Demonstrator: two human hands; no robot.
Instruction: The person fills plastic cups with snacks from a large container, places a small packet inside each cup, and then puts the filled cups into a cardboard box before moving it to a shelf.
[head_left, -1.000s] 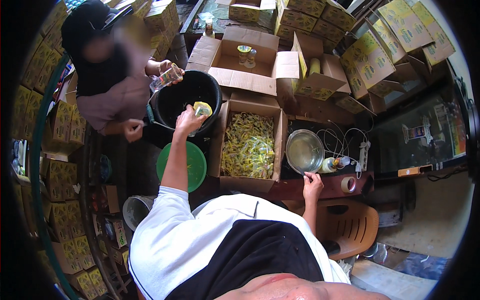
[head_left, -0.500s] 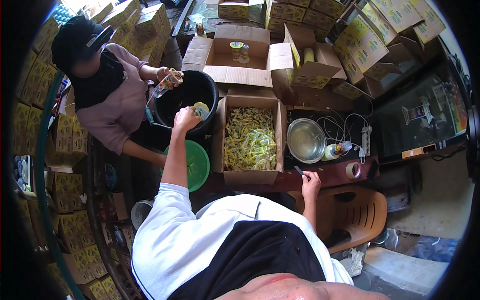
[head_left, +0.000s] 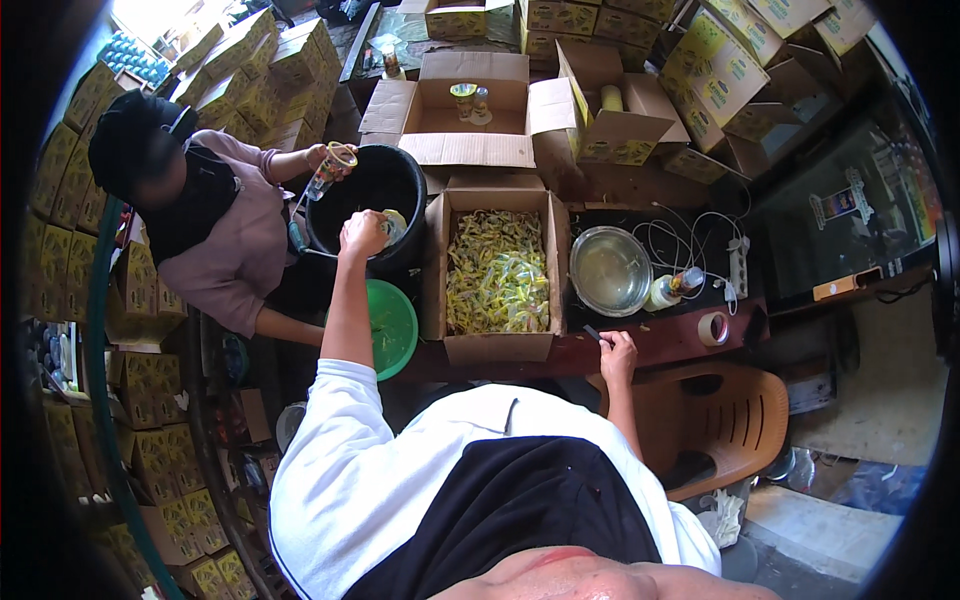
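Observation:
My left hand [head_left: 360, 233] is closed on a small cup [head_left: 393, 224] with pale and yellow colouring, held over a black bucket [head_left: 410, 175]. My right hand [head_left: 618, 351] grips a dark flat strip [head_left: 594, 335] at the red table edge [head_left: 665, 335]. Between my hands an open carton [head_left: 554, 313] holds many yellow packets [head_left: 495, 275]. A green basin [head_left: 398, 335] is beside my left forearm. A co-worker [head_left: 215, 240] on the left holds a clear printed cup [head_left: 326, 175] over the bucket. A steel bowl [head_left: 610, 268] lies right of the carton.
An open carton [head_left: 465, 148] with two cups stands beyond. Stacked cartons [head_left: 715, 75] rise behind and leftward. A bottle [head_left: 665, 292], power strip [head_left: 737, 255] and tape roll [head_left: 713, 329] are right of the bowl. An orange chair [head_left: 730, 425] is below; a glass panel [head_left: 830, 250] is far right.
My right hand has left the bowl's rim and shows a dark strip. My left hand has turned over the bucket. The co-worker's lower hand has moved down behind my left forearm.

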